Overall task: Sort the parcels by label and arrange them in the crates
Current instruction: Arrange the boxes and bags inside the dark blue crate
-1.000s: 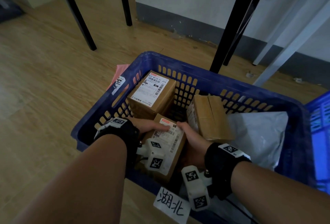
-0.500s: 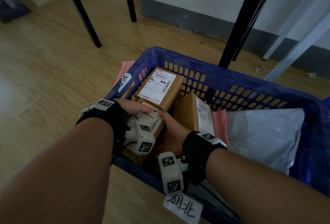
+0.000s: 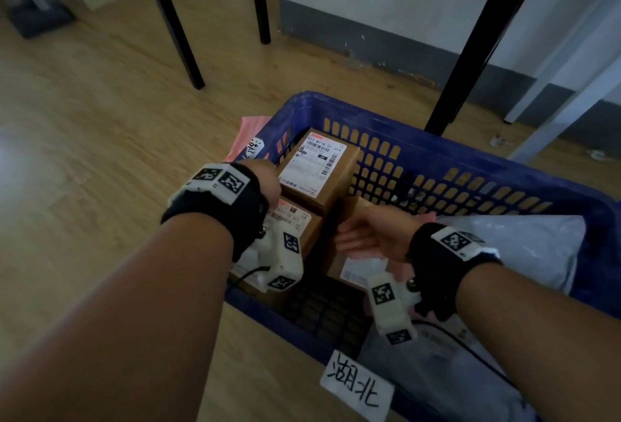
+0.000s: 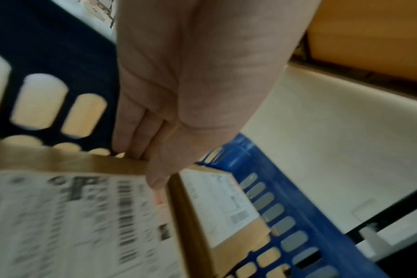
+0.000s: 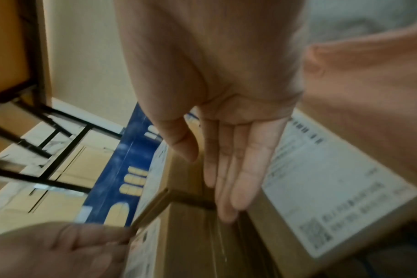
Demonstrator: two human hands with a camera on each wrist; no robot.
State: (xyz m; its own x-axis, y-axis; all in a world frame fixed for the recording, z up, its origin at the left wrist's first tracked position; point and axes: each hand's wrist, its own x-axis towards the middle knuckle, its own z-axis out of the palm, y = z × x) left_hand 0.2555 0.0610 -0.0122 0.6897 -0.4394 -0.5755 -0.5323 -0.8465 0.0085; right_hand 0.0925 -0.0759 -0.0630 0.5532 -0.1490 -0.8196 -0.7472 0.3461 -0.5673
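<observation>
Three brown cardboard parcels with white labels sit in the left end of a blue crate (image 3: 437,152). The far parcel (image 3: 319,166) lies label up. My left hand (image 3: 268,186) grips the far edge of the near-left parcel (image 3: 295,230), thumb on top and fingers behind it (image 4: 141,143). My right hand (image 3: 356,236) has straight fingers (image 5: 236,178) reaching down into the gap beside that parcel, over a third parcel (image 3: 359,273) whose label (image 5: 333,197) faces up.
A grey poly bag (image 3: 521,247) fills the crate's right half. A handwritten tag (image 3: 356,384) hangs on the near rim. A pink parcel (image 3: 248,132) lies on the floor left of the crate. Black table legs (image 3: 470,52) and chair legs (image 3: 174,28) stand behind.
The near parcel slid left against the crate wall. The parcel that stood on edge now lies label up. My right hand left the near parcel and opened beside it.
</observation>
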